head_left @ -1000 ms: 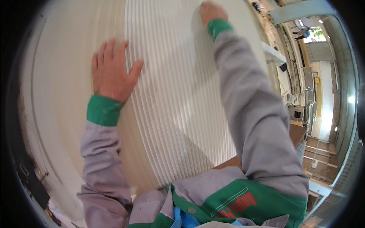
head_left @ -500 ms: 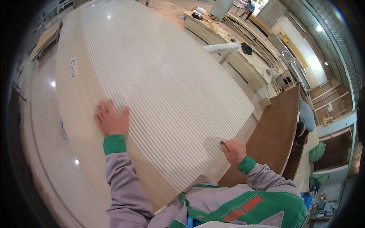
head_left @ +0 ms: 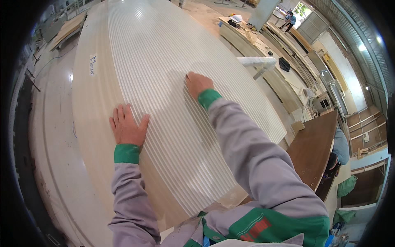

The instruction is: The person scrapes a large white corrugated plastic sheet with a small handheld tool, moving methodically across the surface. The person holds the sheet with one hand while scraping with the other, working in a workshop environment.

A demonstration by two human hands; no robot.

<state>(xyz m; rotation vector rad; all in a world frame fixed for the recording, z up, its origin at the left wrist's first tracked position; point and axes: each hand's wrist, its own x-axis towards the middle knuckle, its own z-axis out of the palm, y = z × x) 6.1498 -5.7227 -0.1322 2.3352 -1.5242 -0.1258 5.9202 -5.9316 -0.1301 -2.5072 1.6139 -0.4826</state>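
A large pale panel with fine parallel grooves (head_left: 168, 140) lies in front of me, with a smooth beige strip (head_left: 96, 99) along its left side. My left hand (head_left: 128, 128) rests on it, fingers spread, where the smooth strip meets the grooves. Farther out, my right hand (head_left: 199, 85) is closed over the grooved surface near its middle. A small dark tip shows at its fingers; the rest of that object is hidden in the grip. On the smooth strip is a white label (head_left: 93, 65) with handwriting.
A brown board (head_left: 314, 144) stands to the right, with a bending person (head_left: 340, 144) beside it. Beyond the panel's right edge are a wrapped white bar (head_left: 259, 61) and a workbench (head_left: 251, 45) with loose items. Another person (head_left: 290, 19) is far back.
My right hand has moved from the panel's near right edge forward and left to the middle of the grooves. My left hand stays flat on the panel. The view has shifted slightly.
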